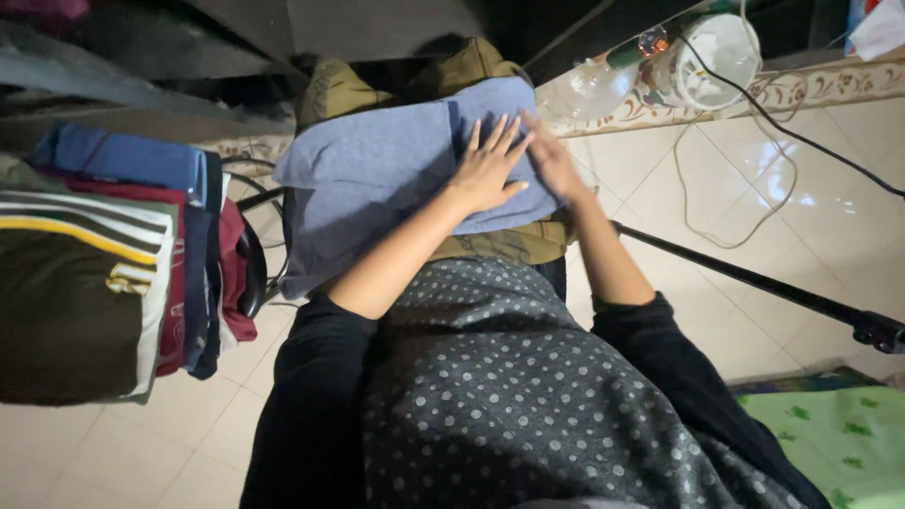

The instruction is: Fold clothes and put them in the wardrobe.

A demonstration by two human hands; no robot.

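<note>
A folded grey-blue garment [377, 170] lies on top of an olive-green cloth [490, 243] in front of me. My left hand [490, 165] rests flat on the garment's right part with its fingers spread. Beside it, my right hand [554, 160] presses along the garment's right edge, fingers together and pointing away from me. Neither hand grips anything. My grey dotted top and black sleeves fill the lower middle of the view.
A stack of folded clothes [104, 264] in blue, maroon, black and striped fabric sits on a chair at the left. A white fan [712, 52] with its cable [801, 141] stands at the upper right on the tiled floor [754, 245]. A dark rod [754, 278] crosses at right; a green mat [839, 434] lies at the lower right.
</note>
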